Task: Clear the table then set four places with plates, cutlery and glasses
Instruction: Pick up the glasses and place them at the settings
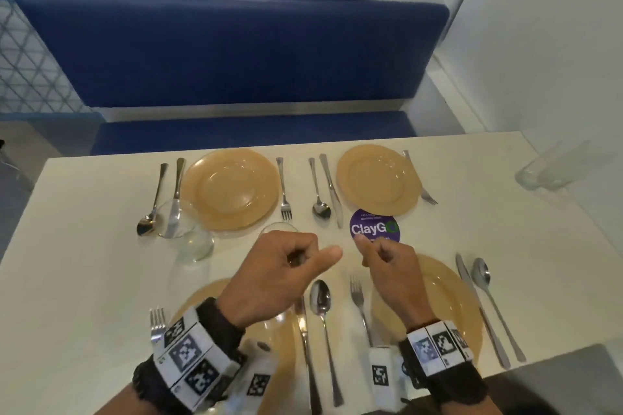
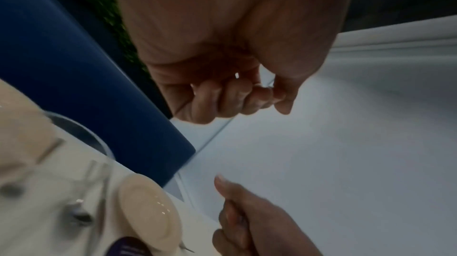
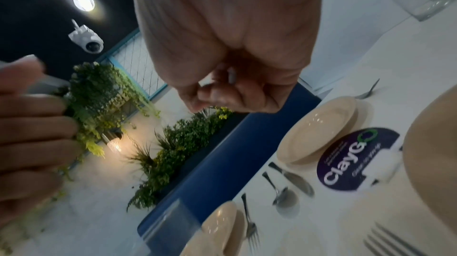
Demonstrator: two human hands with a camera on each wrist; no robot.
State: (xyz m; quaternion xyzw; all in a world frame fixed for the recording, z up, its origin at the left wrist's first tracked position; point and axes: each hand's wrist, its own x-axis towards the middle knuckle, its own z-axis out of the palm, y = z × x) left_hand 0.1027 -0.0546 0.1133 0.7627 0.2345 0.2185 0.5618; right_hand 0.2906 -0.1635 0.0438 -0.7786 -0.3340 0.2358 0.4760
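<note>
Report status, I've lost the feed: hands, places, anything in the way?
Left hand and right hand curled mid-table, grip unclear. Four plates, cutlery laid. Glass stray at far right edge.

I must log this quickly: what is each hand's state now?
Left hand: closed, fingers curled, holding nothing visible.
Right hand: fingers curled; any held thing cannot be told.

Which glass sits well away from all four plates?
The glass at the table's far right edge, beside the wall. The other glasses stand close to the two left-hand plates.
</note>
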